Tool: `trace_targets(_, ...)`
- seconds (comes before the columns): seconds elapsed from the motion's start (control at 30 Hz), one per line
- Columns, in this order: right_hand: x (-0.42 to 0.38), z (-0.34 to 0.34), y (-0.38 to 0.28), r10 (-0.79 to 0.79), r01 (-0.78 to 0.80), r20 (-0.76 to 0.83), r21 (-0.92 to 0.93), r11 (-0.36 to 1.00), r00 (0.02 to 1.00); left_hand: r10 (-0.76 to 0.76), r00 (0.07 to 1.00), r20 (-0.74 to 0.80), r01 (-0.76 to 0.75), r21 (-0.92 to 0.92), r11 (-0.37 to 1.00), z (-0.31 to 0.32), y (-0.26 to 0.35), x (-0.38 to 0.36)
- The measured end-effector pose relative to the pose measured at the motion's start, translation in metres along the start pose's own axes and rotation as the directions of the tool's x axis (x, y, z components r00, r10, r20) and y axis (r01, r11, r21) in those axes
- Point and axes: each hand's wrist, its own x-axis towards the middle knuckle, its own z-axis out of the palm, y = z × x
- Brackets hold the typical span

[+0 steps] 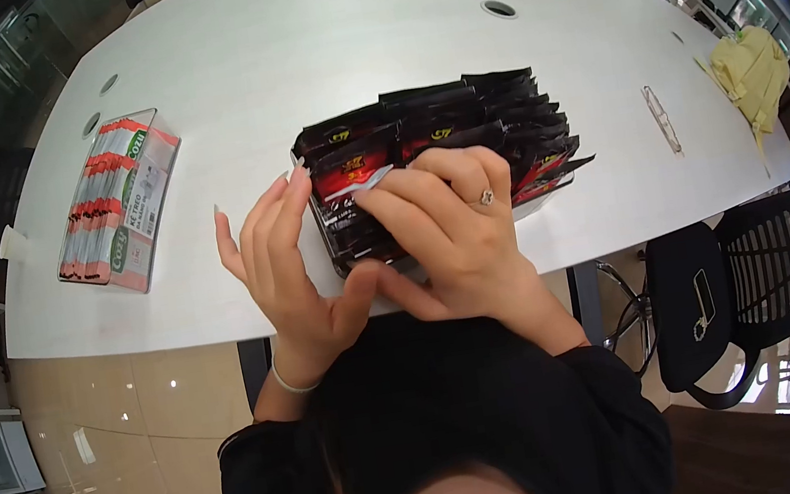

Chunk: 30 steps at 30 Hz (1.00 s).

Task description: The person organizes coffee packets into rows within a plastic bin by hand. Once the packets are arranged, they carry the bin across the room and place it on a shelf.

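A clear box (321, 227) in front of me is packed with upright rows of black and red coffee sachets (435, 100), some printed with a gold "G7". My left hand (284, 263) is at the box's left side, its fingers stretched out and apart, the fingertips by the left sachets. Over the near sachets lies my right hand (452, 224), a ring on one finger. Its fingers curl down onto the packets beside a sachet with a pale silvery edge (361, 185). Both thumbs come close together at the box's near edge. The right hand hides much of the near rows.
To the left stands another clear box of red and white COZU stick packs (111, 201). Glasses (662, 120) and a yellow cloth (747, 76) lie toward the right on the white table (287, 50). A black office chair (733, 280) is at the right front.
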Motion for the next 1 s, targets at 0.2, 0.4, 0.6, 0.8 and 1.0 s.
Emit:
trace_targets(0.2, 0.008, -0.008, -0.004, 0.004, -0.003, 0.054, -0.011, 1.0, 0.999, -0.011, 1.0, -0.013, 0.011, -0.021, 1.0, 0.001, 0.0, -0.001)
trace_targets(0.4, 0.014, -0.01, 0.0, -0.003, 0.01, 0.123, -0.054, 0.998, 0.992, -0.019, 1.0, -0.015, 0.019, -0.031, 0.999, 0.0, -0.002, 0.0)
trace_targets(0.6, 0.012, -0.005, 0.004, -0.008, 0.006, 0.116, 0.015, 1.0, 0.993, -0.04, 0.999, 0.0, 0.04, -0.091, 0.995, -0.001, -0.004, -0.001)
trace_targets(0.8, 0.008, -0.003, 0.005, -0.033, 0.031, 0.076, 0.027, 0.999, 0.997, -0.068, 0.994, 0.085, 0.078, -0.116, 0.99, 0.001, -0.002, 0.002)
trace_targets(1.0, 0.008, -0.004, 0.004, -0.006, 0.005, 0.086, 0.012, 1.0, 0.996, -0.064, 0.989, 0.134, 0.084, -0.149, 0.985, 0.002, -0.003, 0.001)
